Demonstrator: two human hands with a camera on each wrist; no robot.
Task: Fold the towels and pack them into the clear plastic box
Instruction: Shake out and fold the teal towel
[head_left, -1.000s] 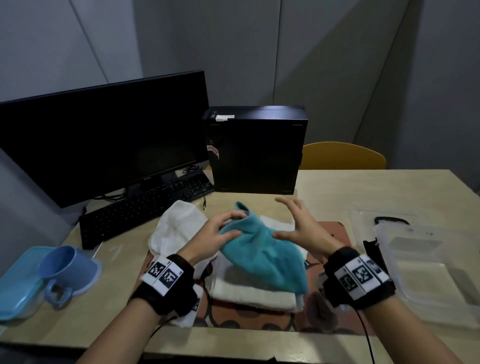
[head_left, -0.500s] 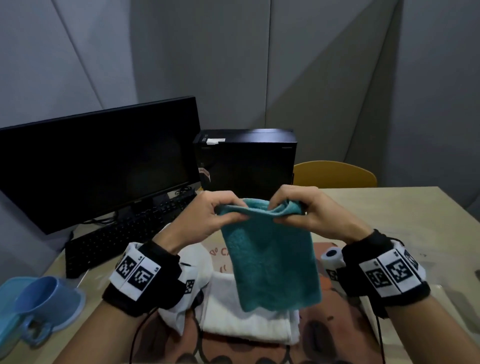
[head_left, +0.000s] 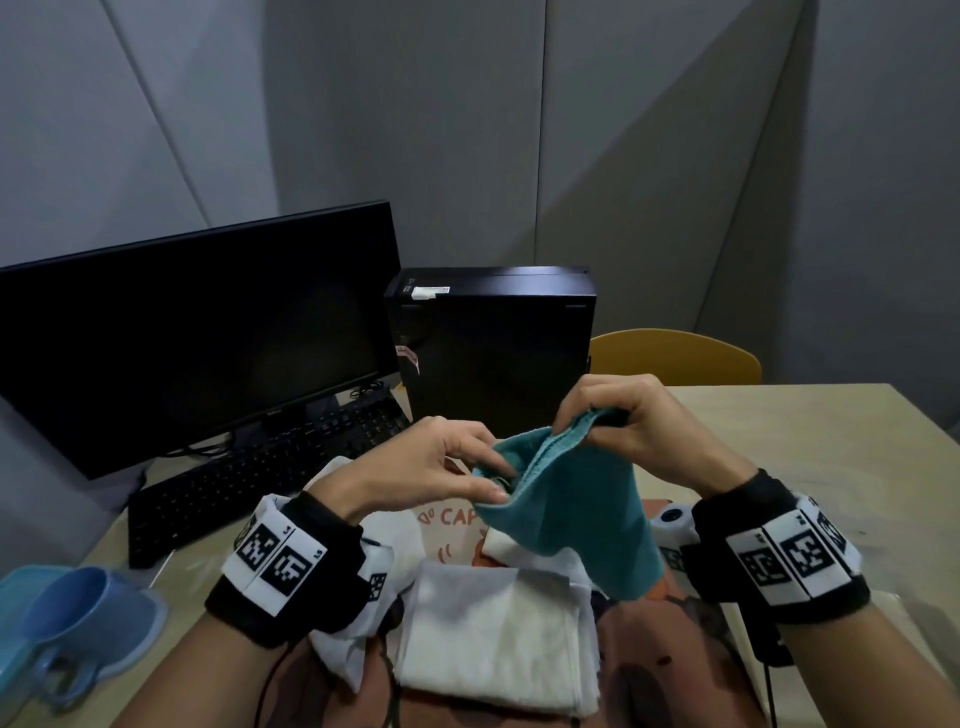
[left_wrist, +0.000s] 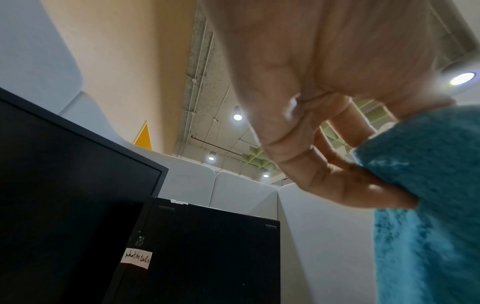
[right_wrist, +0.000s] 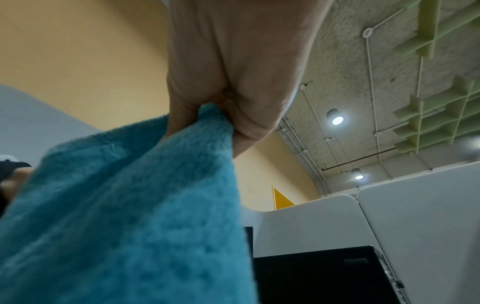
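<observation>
A teal towel (head_left: 571, 514) hangs in the air above the table, held by both hands. My right hand (head_left: 597, 421) pinches its raised top corner, and the right wrist view shows that hand (right_wrist: 207, 117) with cloth (right_wrist: 130, 205) bunched between thumb and fingers. My left hand (head_left: 496, 480) pinches the towel's left edge lower down; in the left wrist view its fingers (left_wrist: 345, 131) disappear behind the teal cloth (left_wrist: 428, 205). Under the towel a folded white towel (head_left: 493, 634) lies on the table. A second, crumpled white towel (head_left: 358, 613) lies beneath my left wrist. The clear plastic box is out of sight.
A black monitor (head_left: 197, 332), keyboard (head_left: 260, 478) and computer tower (head_left: 493, 353) stand at the back left. A blue mug (head_left: 67, 623) sits on a blue lid at the near left. A brown printed mat (head_left: 649, 665) lies under the towels. A yellow chair (head_left: 675, 358) stands behind the table.
The teal towel has come up off the white pile. The right hand now holds one corner higher, and the left hand has slid down to the towel's left edge.
</observation>
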